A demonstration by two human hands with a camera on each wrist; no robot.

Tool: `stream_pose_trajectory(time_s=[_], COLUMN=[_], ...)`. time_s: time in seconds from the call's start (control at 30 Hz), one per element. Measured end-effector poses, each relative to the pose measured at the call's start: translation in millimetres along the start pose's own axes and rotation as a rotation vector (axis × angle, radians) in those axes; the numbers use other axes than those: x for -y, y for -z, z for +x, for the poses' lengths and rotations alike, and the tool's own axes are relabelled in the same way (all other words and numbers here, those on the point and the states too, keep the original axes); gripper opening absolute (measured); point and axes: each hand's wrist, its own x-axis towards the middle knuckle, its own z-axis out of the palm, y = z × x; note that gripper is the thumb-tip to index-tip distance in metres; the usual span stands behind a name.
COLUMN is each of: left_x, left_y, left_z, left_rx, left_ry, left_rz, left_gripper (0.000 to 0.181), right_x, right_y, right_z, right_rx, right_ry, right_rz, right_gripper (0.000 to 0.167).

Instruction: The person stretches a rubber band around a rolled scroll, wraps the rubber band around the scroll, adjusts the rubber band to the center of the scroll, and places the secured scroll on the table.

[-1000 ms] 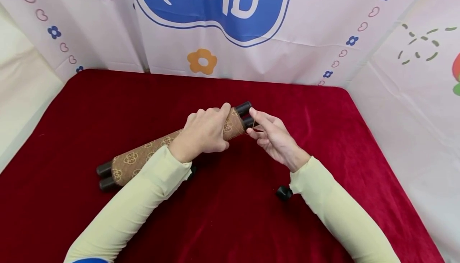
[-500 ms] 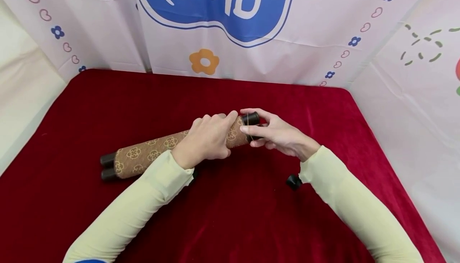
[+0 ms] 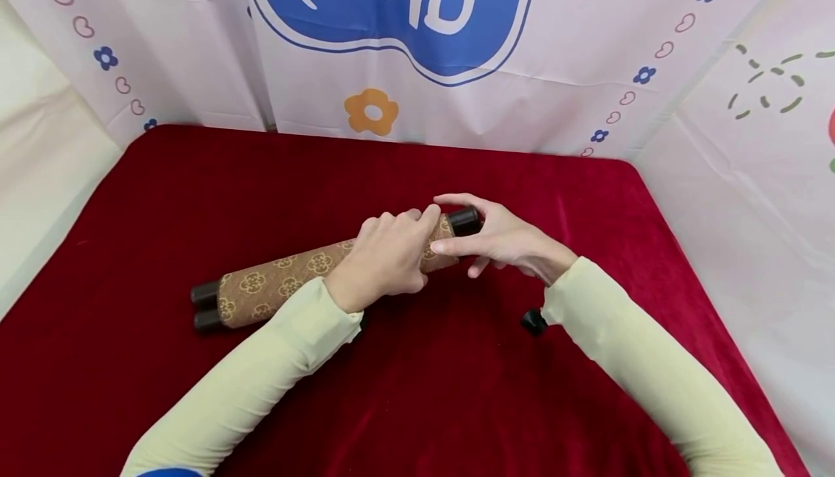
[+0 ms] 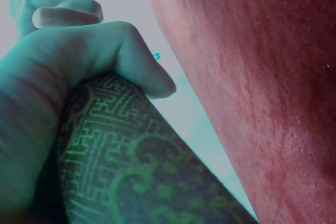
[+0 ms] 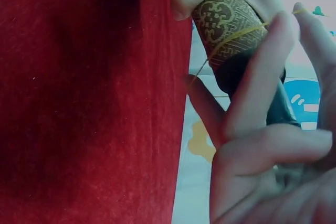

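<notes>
A rolled scroll (image 3: 280,281) in brown brocade with gold flower patterns lies slantwise, dark rod ends showing at both sides. Over its right part my left hand (image 3: 388,252) grips the roll from above; in the left wrist view the thumb bends across the brocade (image 4: 136,150). My right hand (image 3: 515,241) reaches round the scroll's right end with thumb and fingers spread. The right wrist view shows a thin yellow rubber band (image 5: 231,39) stretched on those fingertips, passing over the brocade just above a dark rod end (image 5: 233,72). The band's far side is hidden.
Red velvet cloth (image 3: 424,404) covers the table. White printed curtains (image 3: 496,118) hang behind and at the sides. A small black object (image 3: 533,322) sits by the right cuff.
The right hand has spread its fingers and moved over the scroll's right end, carrying the band from the rod ends onto the brocade. Scroll and left hand have shifted slightly right.
</notes>
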Motion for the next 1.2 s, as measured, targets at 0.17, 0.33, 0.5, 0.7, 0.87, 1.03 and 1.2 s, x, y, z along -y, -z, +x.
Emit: stream_pose_trajectory(time_s=[0.17, 0.33, 0.5, 0.7, 0.87, 1.03, 1.2], left_x=[-0.4, 1.2, 2.0, 2.5, 3.5, 5.3, 5.2], left_y=[-1.4, -2.7, -1.3, -1.5, -1.5, -1.6, -1.8], left_z=[2.0, 2.8, 4.4, 4.3, 6.8, 8.9, 10.9], left_rx=[0.018, 0.035, 0.069, 0.096, 0.133, 0.179, 0.178], left_ry=[0.005, 0.010, 0.010, 0.011, 0.034, 0.055, 0.061], left_rz=[0.009, 0.012, -0.009, -0.016, -0.009, -0.035, -0.062], left_gripper=[0.058, 0.063, 0.067, 0.067, 0.072, 0.075, 0.079], right_x=[-1, -4, -9, -16, -25, -30, -28], right_y=[0, 3, 8, 7, 0, -9, -11], right_z=[0.9, 0.8, -1.1, 0.0, 3.0, 8.3, 11.1], right_rx=[0.008, 0.019, 0.015, -0.042, -0.205, -0.351, -0.406], right_ry=[0.004, -0.023, 0.009, 0.050, 0.145, 0.182, 0.168], right_rz=[-0.014, -0.091, -0.120, -0.079, -0.066, -0.130, -0.151], right_gripper=[0.091, 0.092, 0.074, 0.047, 0.044, 0.047, 0.044])
